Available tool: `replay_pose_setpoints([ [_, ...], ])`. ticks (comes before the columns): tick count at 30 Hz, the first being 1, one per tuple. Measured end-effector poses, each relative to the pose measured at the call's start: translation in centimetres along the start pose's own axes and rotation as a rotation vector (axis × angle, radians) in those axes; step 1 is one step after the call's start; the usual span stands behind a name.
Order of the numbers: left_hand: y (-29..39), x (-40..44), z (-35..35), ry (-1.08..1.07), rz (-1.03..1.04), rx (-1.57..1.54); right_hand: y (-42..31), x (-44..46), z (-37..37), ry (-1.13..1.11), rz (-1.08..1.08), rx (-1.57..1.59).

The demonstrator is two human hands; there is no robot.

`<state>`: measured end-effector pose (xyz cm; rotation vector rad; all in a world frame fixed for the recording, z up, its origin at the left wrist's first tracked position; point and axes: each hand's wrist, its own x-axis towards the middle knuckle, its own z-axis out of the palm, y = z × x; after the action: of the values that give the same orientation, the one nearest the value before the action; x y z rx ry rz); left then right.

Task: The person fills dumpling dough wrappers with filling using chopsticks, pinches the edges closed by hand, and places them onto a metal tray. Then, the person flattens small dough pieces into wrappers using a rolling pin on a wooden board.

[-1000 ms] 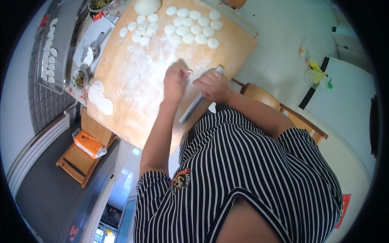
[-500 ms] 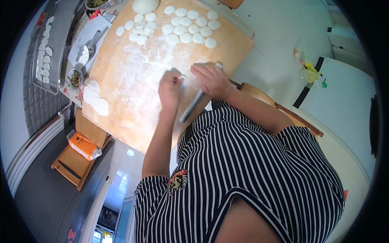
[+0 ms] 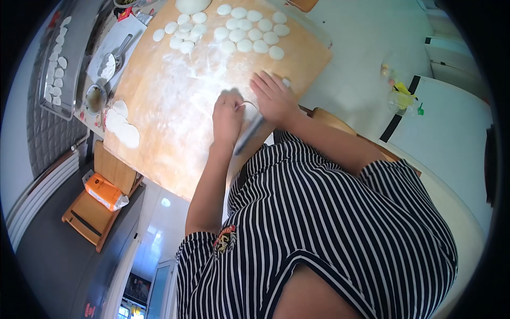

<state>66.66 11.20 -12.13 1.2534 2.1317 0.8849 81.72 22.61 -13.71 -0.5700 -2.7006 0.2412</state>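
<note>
On the floured wooden board (image 3: 159,106), my left hand (image 3: 228,118) is closed in a pinch on the near edge of a small dough piece (image 3: 247,105). My right hand (image 3: 273,101) lies flat across the rolling pin (image 3: 249,135), its fingers stretched out towards the far side. The pin slants beside the dough, one end showing past my knuckles. Several small flattened dough rounds (image 3: 245,45) are spread over the far part of the board, near a large dough lump (image 3: 192,5). Thin rolled wrappers (image 3: 126,136) overlap at the board's left edge.
Left of the board are a bowl (image 3: 95,100), a flour scoop (image 3: 109,66) and a metal tray (image 3: 69,109) with white shaped pieces. A chair (image 3: 85,218) with an orange packet (image 3: 105,190) stands at lower left. Another chair (image 3: 332,121) is at the right.
My right hand has slid up and forward over the pin, its fingers straighter. My left hand stays close by, and more of the dough's edge shows between the hands. The view has shifted slightly.
</note>
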Motion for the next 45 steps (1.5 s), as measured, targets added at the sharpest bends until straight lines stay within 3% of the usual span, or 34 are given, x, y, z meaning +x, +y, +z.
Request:
replay_pose_setpoints([
  [1,0.0,-0.3,0.0,0.005,0.006,-0.005,0.1,-0.7,-0.8,0.002,-0.004,-0.008],
  [3,0.0,-1.3,-0.1,-0.094,-0.334,-0.133,-0.3,-1.7,-1.8,-0.06,0.04,-0.011],
  [5,0.2,-1.4,-0.5,-0.112,-0.334,-0.186,-0.6,1.2,-1.4,-0.062,0.02,-0.023],
  [9,-0.3,0.1,-0.3,-0.175,-0.32,0.07,-2.0,7.3,0.2,0.054,-0.026,0.017],
  [11,-1.0,0.3,-0.1,-0.084,-0.068,0.264,-2.0,6.5,-0.1,0.087,-0.036,0.03],
  [13,-1.0,-0.4,-0.3,-0.074,-0.032,0.278,-1.5,3.6,-0.3,0.118,-0.043,0.042],
  [15,-0.7,-1.1,-0.7,-0.065,0.016,0.29,-0.5,-0.7,-0.2,-0.031,0.036,0.01],
  [17,-0.2,-2.0,-0.9,-0.174,-0.354,0.01,-0.4,-1.8,-1.4,-0.041,0.041,0.034],
  [18,0.1,-2.3,-1.2,-0.213,-0.415,-0.087,-0.4,-2.1,-1.7,-0.055,0.05,0.065],
  [22,-0.1,-1.5,-0.6,-0.171,-0.271,0.054,-2.3,5.0,-0.5,-0.062,0.011,0.007],
  [24,-0.8,-0.5,0.1,-0.03,-0.124,0.222,-2.9,7.4,0.5,0.032,0.022,-0.026],
  [27,-0.7,-1.1,-0.8,-0.081,-0.025,0.222,-2.2,4.6,-0.7,0.043,-0.014,0.034],
  [31,-0.6,-3.0,-1.6,-0.072,-0.155,0.102,-1.0,-1.7,-0.7,-0.042,0.035,0.012],
  [33,-0.3,-3.3,-2.3,-0.177,-0.458,-0.152,-1.0,-1.6,-1.1,-0.082,0.041,0.028],
  [37,0.1,-2.1,-1.9,-0.135,-0.371,0.031,-3.1,5.7,-0.5,-0.09,0.012,0.004],
  [39,-0.9,-1.2,-1.1,-0.022,-0.108,0.264,-3.5,7.8,1.2,0.033,0.099,-0.026],
  [40,-1.3,-1.3,-1.0,-0.022,-0.08,0.234,-3.5,7.5,1.1,0.082,0.067,-0.039],
  [45,-2.2,-4.1,-1.3,0.058,-0.19,0.168,-1.7,-1.3,-0.9,0.024,0.015,-0.048],
])
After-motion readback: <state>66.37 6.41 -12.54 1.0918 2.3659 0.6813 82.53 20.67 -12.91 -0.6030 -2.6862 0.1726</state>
